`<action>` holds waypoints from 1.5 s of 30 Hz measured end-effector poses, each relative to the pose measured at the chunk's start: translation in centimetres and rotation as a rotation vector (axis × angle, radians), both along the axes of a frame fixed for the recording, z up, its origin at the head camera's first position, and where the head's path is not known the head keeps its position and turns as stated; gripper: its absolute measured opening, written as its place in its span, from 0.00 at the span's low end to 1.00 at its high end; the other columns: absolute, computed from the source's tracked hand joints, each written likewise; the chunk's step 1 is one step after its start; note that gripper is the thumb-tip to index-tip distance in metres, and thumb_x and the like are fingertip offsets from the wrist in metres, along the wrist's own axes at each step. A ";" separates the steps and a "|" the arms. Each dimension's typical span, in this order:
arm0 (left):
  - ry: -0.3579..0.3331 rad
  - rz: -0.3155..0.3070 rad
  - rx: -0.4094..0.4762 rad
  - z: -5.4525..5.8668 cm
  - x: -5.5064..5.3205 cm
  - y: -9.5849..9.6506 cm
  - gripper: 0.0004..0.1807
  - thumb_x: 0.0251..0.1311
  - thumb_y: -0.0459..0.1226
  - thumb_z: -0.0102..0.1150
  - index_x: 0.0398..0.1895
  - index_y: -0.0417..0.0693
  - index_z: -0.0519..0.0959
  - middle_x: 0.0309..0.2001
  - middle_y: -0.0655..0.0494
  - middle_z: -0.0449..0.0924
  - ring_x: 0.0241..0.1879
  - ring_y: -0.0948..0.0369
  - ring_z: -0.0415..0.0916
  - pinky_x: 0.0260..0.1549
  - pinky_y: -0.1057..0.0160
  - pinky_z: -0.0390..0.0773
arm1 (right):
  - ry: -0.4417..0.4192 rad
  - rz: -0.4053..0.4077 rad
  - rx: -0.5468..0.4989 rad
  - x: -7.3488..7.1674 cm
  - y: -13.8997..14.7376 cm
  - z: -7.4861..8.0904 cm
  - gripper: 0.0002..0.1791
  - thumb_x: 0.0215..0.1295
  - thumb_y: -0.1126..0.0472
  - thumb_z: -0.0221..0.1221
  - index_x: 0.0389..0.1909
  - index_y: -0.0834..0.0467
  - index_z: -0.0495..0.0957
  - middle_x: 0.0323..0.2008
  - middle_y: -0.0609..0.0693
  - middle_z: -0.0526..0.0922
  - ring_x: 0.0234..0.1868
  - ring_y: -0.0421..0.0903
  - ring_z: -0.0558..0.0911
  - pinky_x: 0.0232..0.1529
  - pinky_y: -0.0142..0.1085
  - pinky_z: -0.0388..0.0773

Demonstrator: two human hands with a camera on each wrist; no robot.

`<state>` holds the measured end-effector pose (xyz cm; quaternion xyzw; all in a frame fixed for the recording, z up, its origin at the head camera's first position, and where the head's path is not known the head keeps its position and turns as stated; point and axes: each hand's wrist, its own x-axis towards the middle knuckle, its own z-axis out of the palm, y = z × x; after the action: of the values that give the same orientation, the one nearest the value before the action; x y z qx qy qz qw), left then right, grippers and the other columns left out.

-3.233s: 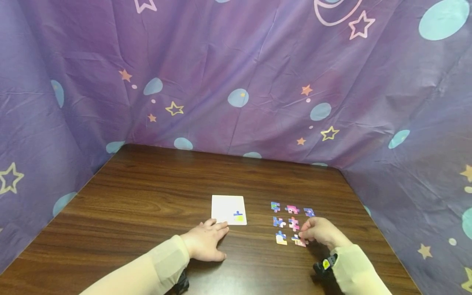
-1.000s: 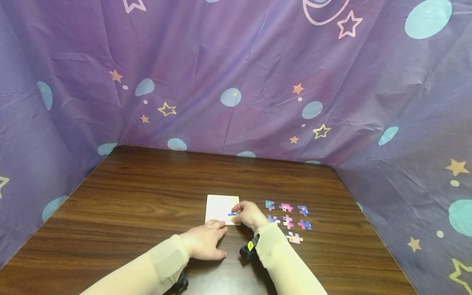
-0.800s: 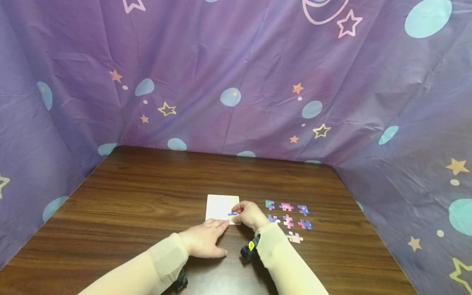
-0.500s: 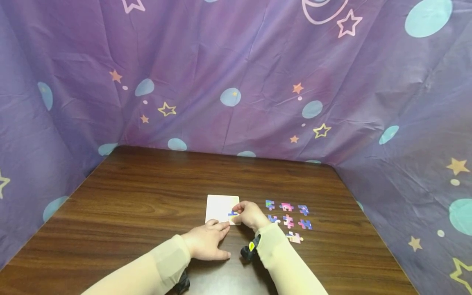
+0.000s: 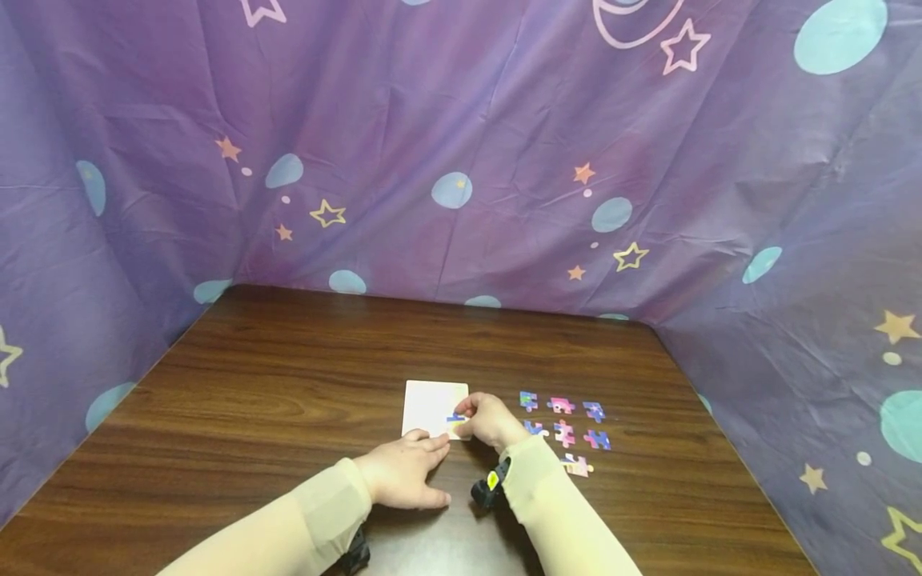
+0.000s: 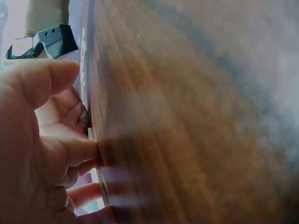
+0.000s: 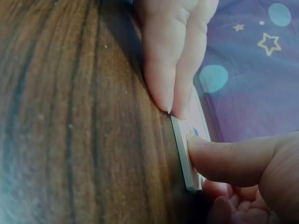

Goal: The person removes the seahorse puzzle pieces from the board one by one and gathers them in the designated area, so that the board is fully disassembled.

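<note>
A square white puzzle board [image 5: 426, 406] lies on the table, with a blue-and-yellow jigsaw puzzle piece [image 5: 454, 422] in its near right part. My right hand [image 5: 493, 422] is at the board's right side, thumb and fingers pinching at the puzzle piece there, which they partly cover. In the right wrist view the thumb [image 7: 215, 156] presses on the top face and two fingers [image 7: 168, 70] meet the board's edge. My left hand [image 5: 405, 474] lies flat with fingers spread, its fingertips on the board's near edge; the left wrist view shows those fingertips [image 6: 86, 150] along the edge.
Several loose pink and blue puzzle pieces [image 5: 564, 434] lie in rows right of the board, some partly hidden behind the right sleeve [image 5: 551, 488]. The brown wooden table [image 5: 288, 360] is backed by a purple cloth [image 5: 374, 160] with stars.
My right hand has moved left from the loose pieces to the board's right side and then stayed there. The left hand stays at the near edge, its fingers shifting only slightly.
</note>
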<state>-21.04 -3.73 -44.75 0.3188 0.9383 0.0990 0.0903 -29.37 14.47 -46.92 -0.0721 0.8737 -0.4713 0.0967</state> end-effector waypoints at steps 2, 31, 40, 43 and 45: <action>-0.003 0.000 0.003 0.0 0.0 0.0 0.43 0.54 0.62 0.55 0.67 0.42 0.69 0.71 0.55 0.62 0.69 0.51 0.57 0.66 0.57 0.60 | 0.014 0.018 0.007 0.0 0.0 0.1 0.20 0.37 0.77 0.67 0.37 0.64 0.78 0.33 0.52 0.75 0.35 0.46 0.72 0.37 0.34 0.71; -0.016 0.005 -0.006 0.0 0.0 0.1 0.44 0.53 0.61 0.57 0.68 0.43 0.68 0.71 0.55 0.61 0.69 0.51 0.56 0.66 0.57 0.61 | -0.035 0.036 -0.225 -0.1 0.8 -0.3 0.22 0.39 0.76 0.67 0.41 0.66 0.78 0.31 0.51 0.75 0.33 0.44 0.73 0.33 0.32 0.72; -0.010 0.005 -0.016 0.1 0.0 0.1 0.44 0.53 0.61 0.57 0.67 0.43 0.68 0.71 0.55 0.61 0.69 0.51 0.56 0.66 0.57 0.60 | -0.056 0.041 -0.249 0.2 0.8 -0.3 0.22 0.46 0.75 0.64 0.48 0.68 0.81 0.26 0.49 0.78 0.28 0.41 0.74 0.31 0.31 0.73; -0.012 0.003 -0.016 0.0 -0.1 0.1 0.44 0.53 0.61 0.57 0.68 0.43 0.68 0.71 0.55 0.61 0.70 0.51 0.56 0.66 0.57 0.60 | -0.043 0.034 -0.241 0.2 0.7 -0.4 0.20 0.48 0.74 0.63 0.47 0.68 0.81 0.25 0.48 0.78 0.28 0.41 0.74 0.31 0.31 0.73; -0.011 -0.003 -0.015 -0.1 -0.3 0.0 0.44 0.53 0.61 0.56 0.68 0.43 0.68 0.71 0.54 0.60 0.69 0.51 0.56 0.66 0.56 0.60 | -0.033 0.030 -0.239 0.1 0.7 -0.4 0.19 0.49 0.74 0.64 0.46 0.69 0.81 0.25 0.48 0.78 0.28 0.41 0.74 0.31 0.30 0.73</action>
<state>-21.31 -3.69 -44.88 0.3188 0.9381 0.0937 0.0980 -29.23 15.14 -47.30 -0.0883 0.8084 -0.5718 0.1088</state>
